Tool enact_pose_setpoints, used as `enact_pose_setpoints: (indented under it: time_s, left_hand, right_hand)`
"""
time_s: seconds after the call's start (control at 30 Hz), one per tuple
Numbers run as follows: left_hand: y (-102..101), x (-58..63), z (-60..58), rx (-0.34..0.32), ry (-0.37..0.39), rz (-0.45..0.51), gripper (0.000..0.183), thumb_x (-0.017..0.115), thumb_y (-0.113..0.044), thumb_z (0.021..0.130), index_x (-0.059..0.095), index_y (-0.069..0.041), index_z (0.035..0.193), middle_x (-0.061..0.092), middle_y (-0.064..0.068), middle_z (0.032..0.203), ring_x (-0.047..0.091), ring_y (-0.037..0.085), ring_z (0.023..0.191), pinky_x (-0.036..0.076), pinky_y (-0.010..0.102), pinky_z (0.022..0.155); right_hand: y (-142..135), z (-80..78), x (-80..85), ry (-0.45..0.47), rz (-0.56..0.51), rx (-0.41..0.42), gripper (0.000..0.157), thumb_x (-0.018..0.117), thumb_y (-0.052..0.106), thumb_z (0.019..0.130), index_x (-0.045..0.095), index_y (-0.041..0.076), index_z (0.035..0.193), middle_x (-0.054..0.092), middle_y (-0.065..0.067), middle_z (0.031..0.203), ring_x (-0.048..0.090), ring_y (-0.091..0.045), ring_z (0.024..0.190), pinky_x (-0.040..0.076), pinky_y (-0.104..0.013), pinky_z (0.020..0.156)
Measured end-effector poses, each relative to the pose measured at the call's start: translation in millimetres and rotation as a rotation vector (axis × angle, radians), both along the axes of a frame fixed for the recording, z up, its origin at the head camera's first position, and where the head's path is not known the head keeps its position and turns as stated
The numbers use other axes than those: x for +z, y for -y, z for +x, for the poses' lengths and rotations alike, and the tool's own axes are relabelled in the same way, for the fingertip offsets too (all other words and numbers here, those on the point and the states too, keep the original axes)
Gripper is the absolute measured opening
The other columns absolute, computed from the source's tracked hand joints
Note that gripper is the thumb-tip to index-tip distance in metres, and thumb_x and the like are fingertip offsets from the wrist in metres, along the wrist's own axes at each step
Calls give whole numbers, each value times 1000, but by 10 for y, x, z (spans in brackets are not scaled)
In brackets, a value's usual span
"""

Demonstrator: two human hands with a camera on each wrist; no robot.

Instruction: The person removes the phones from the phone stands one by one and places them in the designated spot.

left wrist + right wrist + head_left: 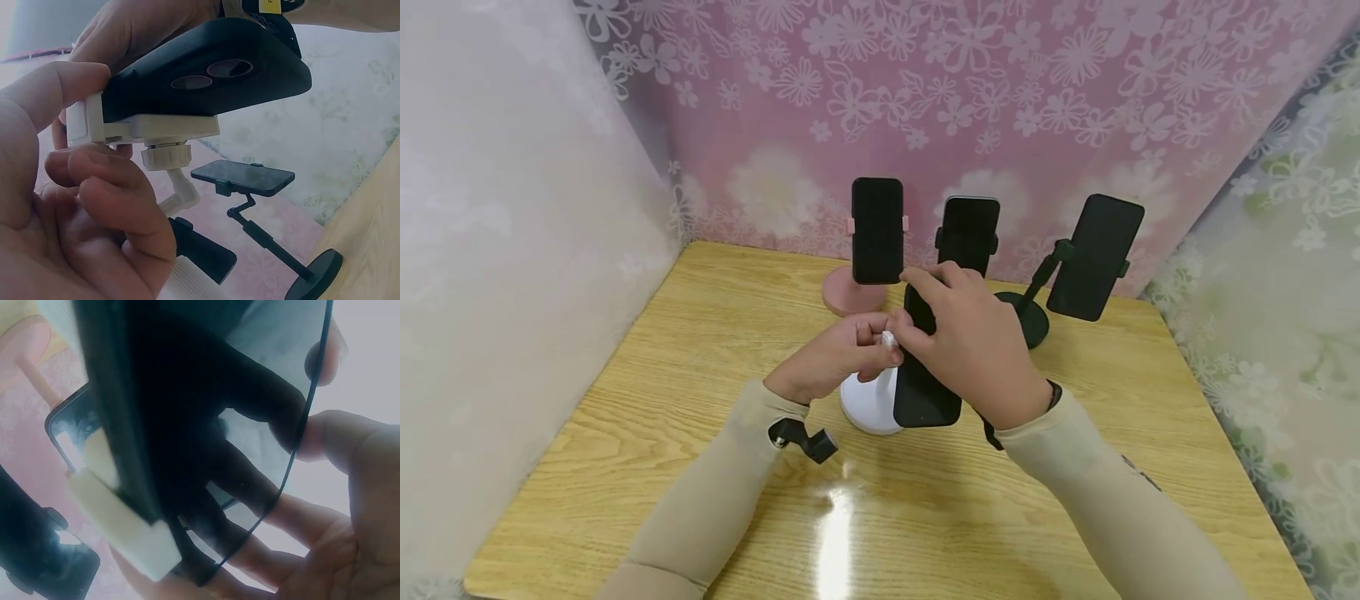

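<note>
Glossy phone (927, 402), apparently plastic clamp (181, 127)

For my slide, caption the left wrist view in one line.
A left hand pinches a white plastic clamp against a black rectangular phone; beyond, a black round-based stand holds another dark phone.

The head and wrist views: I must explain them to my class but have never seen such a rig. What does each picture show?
No machine here, just a person's two bare hands. The head picture comes from a camera worn on the head, looking forward and down; the others are taken from each wrist. The left hand pinches the clamp of a white stand at the edge of a black phone, and the right hand holds that phone. Behind, on the wooden table, are three more phones: the left one in a pink stand, the middle one in black clips, the right one on a black stand. The dark hand shape in the right wrist picture looks like a screen reflection.
</note>
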State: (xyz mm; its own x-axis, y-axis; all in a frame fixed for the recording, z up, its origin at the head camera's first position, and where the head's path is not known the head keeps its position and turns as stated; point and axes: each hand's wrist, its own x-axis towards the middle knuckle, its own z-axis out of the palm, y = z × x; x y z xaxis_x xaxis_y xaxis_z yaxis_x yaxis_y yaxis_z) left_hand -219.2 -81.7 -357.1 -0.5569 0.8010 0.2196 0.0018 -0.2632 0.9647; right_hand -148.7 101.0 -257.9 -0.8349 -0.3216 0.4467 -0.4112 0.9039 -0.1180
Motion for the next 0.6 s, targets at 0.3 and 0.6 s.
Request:
enact_pose_setpoints:
  time_s: [0.3, 0.6]
  left_hand:
    - [-10, -9, -16, -33, -17, -22, 47, 81, -51, 88, 64, -12, 109, 38, -4, 58, 33, 15, 52, 27, 32, 56]
    - [-21, -29, -19, -13, -20, -23, 50, 80, -57, 85, 66, -14, 106, 36, -3, 58, 32, 15, 52, 25, 32, 55]
  right_hand:
    - [-34, 20, -32, 3, -43, 35, 41, 68, 27, 98, 67, 10, 135, 66, -16, 122, 62, -34, 113, 58, -44, 59]
    - [-34, 11, -70, -62, -43, 72, 42, 69, 26, 97, 67, 11, 136, 66, -15, 121, 62, -33, 115, 55, -40, 51]
